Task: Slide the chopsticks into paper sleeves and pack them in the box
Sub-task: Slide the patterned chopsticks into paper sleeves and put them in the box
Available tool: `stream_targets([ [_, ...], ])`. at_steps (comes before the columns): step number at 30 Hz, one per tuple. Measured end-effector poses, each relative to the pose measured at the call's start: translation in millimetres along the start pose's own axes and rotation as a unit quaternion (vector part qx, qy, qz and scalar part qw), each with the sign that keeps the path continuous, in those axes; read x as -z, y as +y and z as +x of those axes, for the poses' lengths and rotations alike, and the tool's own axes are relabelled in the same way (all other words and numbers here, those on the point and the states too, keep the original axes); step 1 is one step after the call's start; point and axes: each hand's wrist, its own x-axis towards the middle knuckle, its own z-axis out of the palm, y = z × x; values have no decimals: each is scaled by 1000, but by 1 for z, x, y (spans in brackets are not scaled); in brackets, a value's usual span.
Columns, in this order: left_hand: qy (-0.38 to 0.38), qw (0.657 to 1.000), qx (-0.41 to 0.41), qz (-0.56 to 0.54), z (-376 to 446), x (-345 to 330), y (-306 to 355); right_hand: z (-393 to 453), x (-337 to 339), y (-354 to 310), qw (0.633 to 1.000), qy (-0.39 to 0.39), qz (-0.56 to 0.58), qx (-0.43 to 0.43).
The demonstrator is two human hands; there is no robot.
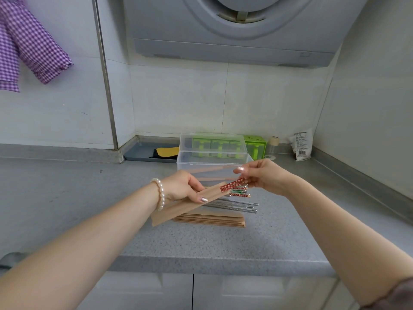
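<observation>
the grey countertop [223,240] ends at a front edge just under your forearms; open surface lies to the left of the work area, and a raised lip runs along the right wall. your left hand [185,186] grasps a brown paper sleeve [190,205], thumb on top and fingers curled beneath, holding it tilted above the counter. your right hand [261,175] pinches the red patterned chopsticks [234,183] at their decorated end, and their tips are inside the sleeve mouth. below the hands, a stack of paper sleeves [214,219] lies flat on the counter, with loose metal chopsticks [237,205] resting on top of it. the clear plastic box [185,162] stands just behind the stack (at least two sleeved pairs lie inside it). its clear lid [212,142] stands behind it, with green containers [254,145] near the back wall.
</observation>
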Motion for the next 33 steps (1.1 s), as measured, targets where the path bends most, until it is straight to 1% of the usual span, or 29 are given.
stream_targets([
  [3, 2, 1000, 6, -16, 2, 3, -3, -4, 15, 3, 1000, 29, 5, -2],
  [8, 3, 1000, 9, -17, 8, 0, -5, -11, 14, 11, 1000, 9, 13, -4],
  [10, 1, 1000, 11, -11, 11, -3, -4, -12, 9, 10, 999, 22, 31, 6],
  [13, 3, 1000, 12, -8, 18, -5, -1, -9, 4, 9, 995, 74, 57, 24],
  [17, 31, 999, -6, 17, 28, 1, 11, -2, 2, 8, 985, 168, 15, 35],
  [20, 53, 997, -24, 46, 37, 10, 24, 7, 8, 4, 974, 216, 49, 54],
  [22, 106, 991, -50, 69, 45, 19, 29, 16, 19, -2, 963, 247, 79, 72],
  [24, 204, 973, -81, 74, 53, 32, 29, 28, 39, -7, 945, 294, 120, 78],
  [26, 301, 948, -97, 29, 58, 47, 23, 41, 62, -9, 922, 348, 157, 69],
  [27, 328, 940, -95, 6, 59, 52, 17, 47, 71, -8, 910, 374, 170, 65],
  [28, 335, 938, -84, -7, 61, 56, 10, 55, 79, -5, 899, 397, 174, 59],
  [30, 301, 952, -58, -5, 64, 57, -4, 73, 85, 1, 889, 428, 157, 50],
  [33, 232, 972, -38, 27, 70, 47, -20, 100, 76, 8, 895, 437, 87, 20],
])
